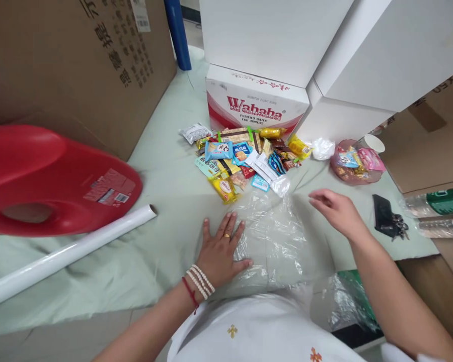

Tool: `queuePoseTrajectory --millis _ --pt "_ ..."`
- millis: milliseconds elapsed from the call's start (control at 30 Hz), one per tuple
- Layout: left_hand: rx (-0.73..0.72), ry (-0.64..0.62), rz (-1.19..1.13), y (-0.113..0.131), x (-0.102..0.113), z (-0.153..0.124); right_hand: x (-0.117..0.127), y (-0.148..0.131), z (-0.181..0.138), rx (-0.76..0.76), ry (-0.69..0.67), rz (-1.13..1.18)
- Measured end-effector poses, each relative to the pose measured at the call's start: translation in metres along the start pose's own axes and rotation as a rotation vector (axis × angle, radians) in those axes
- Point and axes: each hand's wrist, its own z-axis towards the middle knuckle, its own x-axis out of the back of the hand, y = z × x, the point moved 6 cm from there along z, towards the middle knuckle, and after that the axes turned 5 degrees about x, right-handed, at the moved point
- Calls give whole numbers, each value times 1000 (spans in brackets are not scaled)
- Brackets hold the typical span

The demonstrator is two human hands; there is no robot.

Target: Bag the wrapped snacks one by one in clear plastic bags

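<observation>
A clear plastic bag lies spread flat on the green cloth in front of me. My left hand rests on its left side, palm down and fingers spread. Just off the bag's right side hovers my right hand, its fingers loosely bent and nothing visible in them. Beyond the bag is a pile of small wrapped snacks, among them a yellow packet, a blue-and-white packet and white stick sachets. A crumpled bit of clear plastic touches the pile's near edge.
A red jug and a white roll lie at left, by a large cardboard box. Behind the snacks stands a Wahaha carton. At right are a pink bowl of snacks, keys with a black case and bottles.
</observation>
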Motion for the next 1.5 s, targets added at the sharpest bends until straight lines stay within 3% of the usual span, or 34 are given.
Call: queuePoseTrajectory --millis 100,167,267,567,767,933,1067,1233,1333,1433,1500 --pt "4 3 5 0 2 0 -49 -51 75 209 -99 -238" --pt "15 3 4 -1 4 0 -79 -61 111 145 -179 -443" --pt "26 -3 -19 0 6 0 -99 -60 136 34 -176 -580" --pt "18 19 -42 -1 7 -1 -100 -45 146 80 -188 -512" --pt "27 10 -58 -1 7 -1 -109 -60 145 169 -129 -415" --pt "71 6 -23 -3 4 1 -121 -77 130 195 -219 -556" --pt "96 -5 18 -4 0 2 -119 -73 125 124 -255 -616" --pt "106 -4 49 -3 -1 3 -108 -76 127 161 -251 -583" --pt "111 0 58 -2 -1 3 -74 -90 116 226 -122 -485" --pt "124 5 59 1 0 1 -24 -110 83 348 83 -344" --pt "143 18 62 4 1 -2 -7 -117 53 397 67 -308"
